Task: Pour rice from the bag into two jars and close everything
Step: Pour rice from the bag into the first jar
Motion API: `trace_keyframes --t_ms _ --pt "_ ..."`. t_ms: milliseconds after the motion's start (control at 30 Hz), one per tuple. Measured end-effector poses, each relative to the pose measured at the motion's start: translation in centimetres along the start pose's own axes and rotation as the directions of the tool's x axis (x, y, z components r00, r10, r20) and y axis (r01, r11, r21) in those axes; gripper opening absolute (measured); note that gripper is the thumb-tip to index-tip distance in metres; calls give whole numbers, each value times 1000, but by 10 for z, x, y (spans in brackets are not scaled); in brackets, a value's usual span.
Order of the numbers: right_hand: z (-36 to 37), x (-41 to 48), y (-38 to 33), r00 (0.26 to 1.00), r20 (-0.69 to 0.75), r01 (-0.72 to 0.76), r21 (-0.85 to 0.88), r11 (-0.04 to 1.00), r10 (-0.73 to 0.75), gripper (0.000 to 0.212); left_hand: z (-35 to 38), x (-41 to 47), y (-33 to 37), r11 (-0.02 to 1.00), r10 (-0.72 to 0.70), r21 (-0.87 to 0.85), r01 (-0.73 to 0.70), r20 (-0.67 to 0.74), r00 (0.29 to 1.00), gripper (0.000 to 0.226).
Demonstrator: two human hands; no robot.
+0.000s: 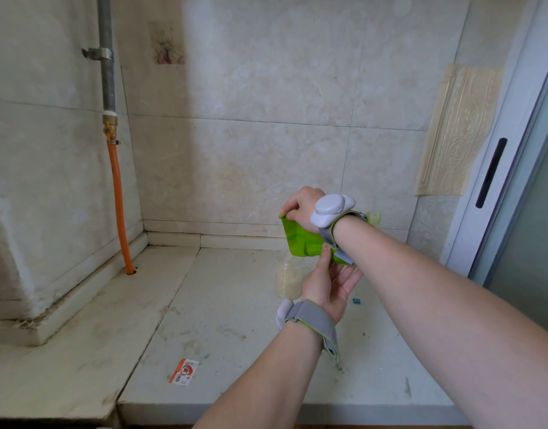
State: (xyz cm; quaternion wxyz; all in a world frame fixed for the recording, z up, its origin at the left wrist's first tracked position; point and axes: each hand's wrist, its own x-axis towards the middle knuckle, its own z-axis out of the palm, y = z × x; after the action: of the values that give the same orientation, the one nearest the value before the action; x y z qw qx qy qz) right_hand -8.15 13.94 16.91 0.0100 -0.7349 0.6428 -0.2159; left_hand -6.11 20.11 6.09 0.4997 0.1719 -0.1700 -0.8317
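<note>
I hold a green rice bag (299,239) in the air above the counter. My right hand (302,209) grips its upper corner from above. My left hand (326,281) holds its lower edge from below, thumb pressed on the front and fingers under it. Just under the bag stands a clear plastic jar (287,278) partly filled with rice, with no lid on it. Part of the bag is hidden behind my right wrist and its grey band. A second jar and the lids are out of sight.
A small blue binder clip (356,300) lies on the counter (223,320) right of the jar. A red and white packet (184,371) lies near the front edge. An orange hose (119,205) runs down the left wall. A sliding door (513,196) is on the right.
</note>
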Motion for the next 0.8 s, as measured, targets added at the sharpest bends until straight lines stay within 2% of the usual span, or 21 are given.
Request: trace_keyframes --t_ms 333,633,800 --pt "-1 0 2 1000 3 9 0 1000 -9 28 1 -2 1 1000 2 3 -2 7 1000 25" --pt "0 3 4 998 54 -17 -85 996 22 41 -1 1 -1 1000 -2 5 2 10 1000 25" --pt "1 2 6 998 57 -12 -77 997 16 42 -2 3 -3 1000 -5 1 5 1 1000 26"
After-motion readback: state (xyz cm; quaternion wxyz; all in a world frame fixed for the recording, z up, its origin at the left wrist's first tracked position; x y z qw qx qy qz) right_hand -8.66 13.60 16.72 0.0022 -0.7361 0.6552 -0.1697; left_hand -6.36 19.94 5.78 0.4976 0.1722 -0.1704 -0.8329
